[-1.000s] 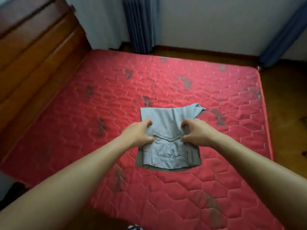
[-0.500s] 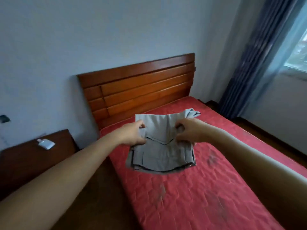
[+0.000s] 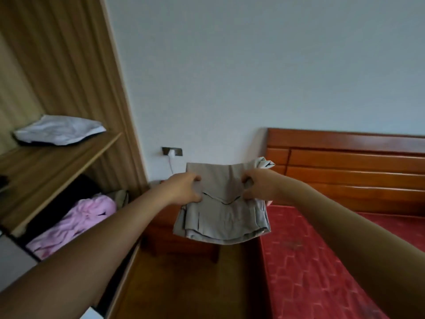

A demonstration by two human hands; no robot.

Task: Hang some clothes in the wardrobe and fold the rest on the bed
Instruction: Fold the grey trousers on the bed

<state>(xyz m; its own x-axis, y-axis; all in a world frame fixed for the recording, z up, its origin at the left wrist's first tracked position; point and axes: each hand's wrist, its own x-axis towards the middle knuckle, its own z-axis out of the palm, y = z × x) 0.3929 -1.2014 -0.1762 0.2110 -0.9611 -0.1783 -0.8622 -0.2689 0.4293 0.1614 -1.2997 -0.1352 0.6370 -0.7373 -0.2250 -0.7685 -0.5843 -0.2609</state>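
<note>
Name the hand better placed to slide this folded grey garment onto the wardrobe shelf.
Left. The left hand grips the folded grey garment on its side nearer the wardrobe shelf; the right hand grips the side toward the bed and would likely have to reach across.

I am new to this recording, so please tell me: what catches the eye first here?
The folded grey garment is held up at the centre by the left hand and the right hand, one on each side. At the left, pink clothes lie in the wardrobe below a shelf that bears a white cloth. At the right is the red mattress with its wooden headboard.
</note>
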